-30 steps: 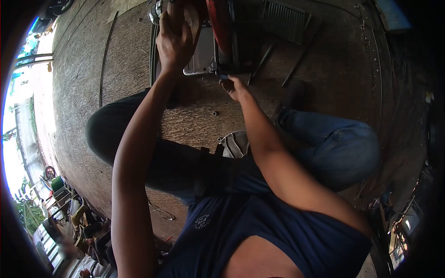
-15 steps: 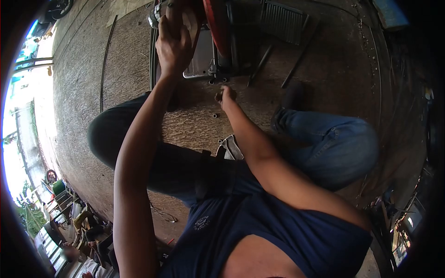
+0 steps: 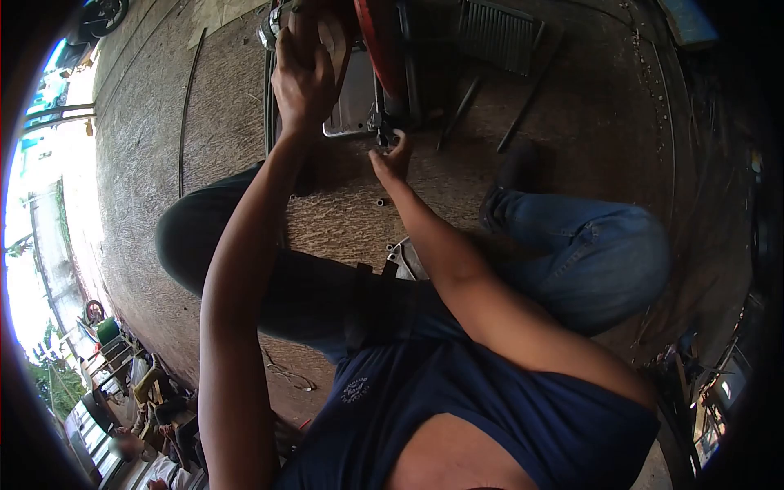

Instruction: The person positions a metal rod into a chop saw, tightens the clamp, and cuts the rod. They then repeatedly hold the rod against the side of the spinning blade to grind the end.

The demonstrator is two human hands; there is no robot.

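Observation:
A machine with a red, blade-shaped guard (image 3: 380,49) and a flat metal base (image 3: 351,102) stands on the floor at the top. My left hand (image 3: 302,90) is closed round a rounded brownish grip on its left side. At the near end of the base, my right hand (image 3: 394,159) reaches a dark metal clamp fitting (image 3: 380,124). Its thumb and finger curve round the lower end of the fitting, which they partly hide. A small metal nut or ring (image 3: 382,202) lies on the floor below this hand. A silvery metal part (image 3: 406,260) shows beside my right forearm.
A ribbed grey panel (image 3: 500,37) lies at upper right, with a short dark rod (image 3: 459,113) and a longer one (image 3: 529,94) near it. Another thin rod (image 3: 189,106) lies at left. My bent legs (image 3: 584,257) flank the work area. Wire (image 3: 290,376) lies at lower left.
My right hand has moved slightly up and its fingers have come up round the clamp fitting. My left hand stays on the machine's grip.

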